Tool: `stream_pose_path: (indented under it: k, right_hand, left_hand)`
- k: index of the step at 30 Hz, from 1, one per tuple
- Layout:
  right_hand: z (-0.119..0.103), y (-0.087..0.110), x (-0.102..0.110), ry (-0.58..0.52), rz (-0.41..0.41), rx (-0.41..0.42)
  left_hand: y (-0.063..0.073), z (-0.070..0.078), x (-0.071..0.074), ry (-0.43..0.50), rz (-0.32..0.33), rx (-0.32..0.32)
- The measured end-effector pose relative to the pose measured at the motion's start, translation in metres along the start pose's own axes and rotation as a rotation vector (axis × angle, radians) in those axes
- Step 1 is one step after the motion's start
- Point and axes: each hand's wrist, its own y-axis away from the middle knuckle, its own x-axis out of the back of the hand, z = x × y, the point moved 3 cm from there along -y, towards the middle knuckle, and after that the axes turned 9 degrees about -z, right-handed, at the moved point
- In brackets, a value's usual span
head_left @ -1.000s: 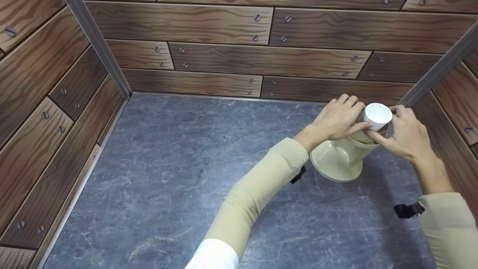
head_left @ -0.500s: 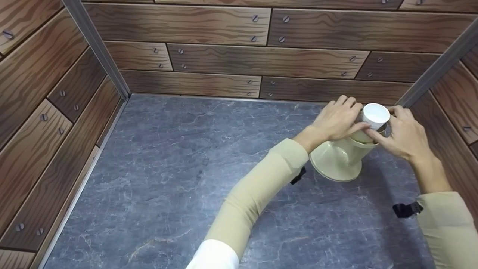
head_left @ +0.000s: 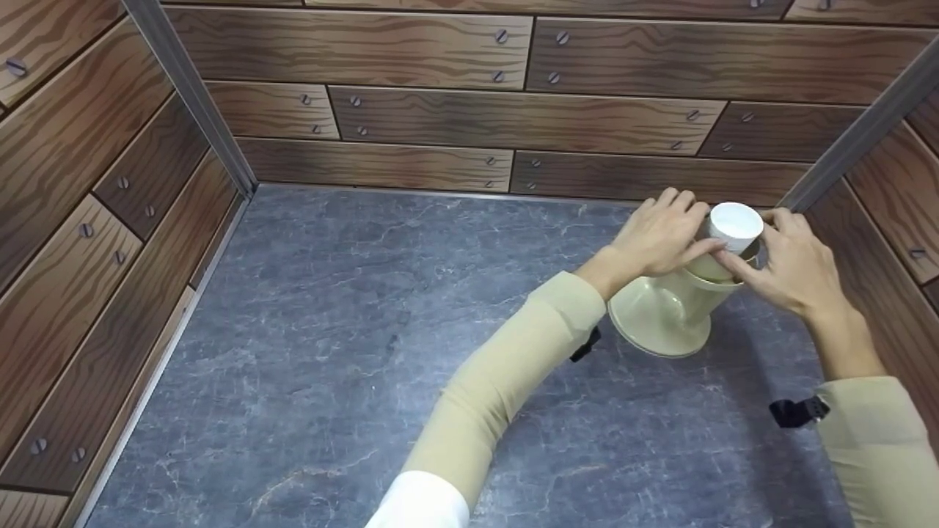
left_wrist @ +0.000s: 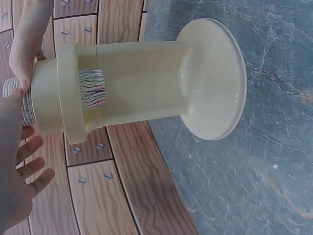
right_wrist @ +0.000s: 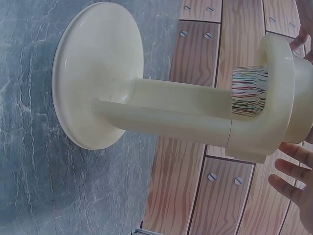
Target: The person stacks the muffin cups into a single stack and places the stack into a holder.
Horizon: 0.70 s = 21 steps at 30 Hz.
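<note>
A cream cup dispenser [head_left: 664,319] with a round base stands on the surface at the right. Nested paper cups [head_left: 736,224] stick out of its top, white inside, their stacked rims visible in the left wrist view. Through the slot, the right wrist view shows a cup's coloured wavy lines [right_wrist: 249,90]. My left hand [head_left: 660,235] and right hand [head_left: 796,264] hold the stack from either side, thumbs meeting at the near side. In the left wrist view, the left hand's other fingers spread apart beyond the stack. The far side of the grip is partly hidden.
The grey marbled tabletop [head_left: 330,330] stretches left and forward of the dispenser. A wood-plank-patterned back wall [head_left: 440,117] rises close behind the hands, and a similar right wall [head_left: 880,220] stands near the right hand.
The cups have shifted very slightly left, the left hand with them. The dispenser's base stays in place and both hands keep their hold; part of the earlier shift comes from the head camera.
</note>
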Motion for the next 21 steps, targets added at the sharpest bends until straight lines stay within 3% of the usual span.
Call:
stream_pose_path:
  k: [21]
  right_hand:
    - [0.001, 0.0037, 0.0012, -0.036, 0.041, -0.011]
  left_hand:
    - [0.0019, -0.0042, -0.001, 0.029, 0.007, -0.004]
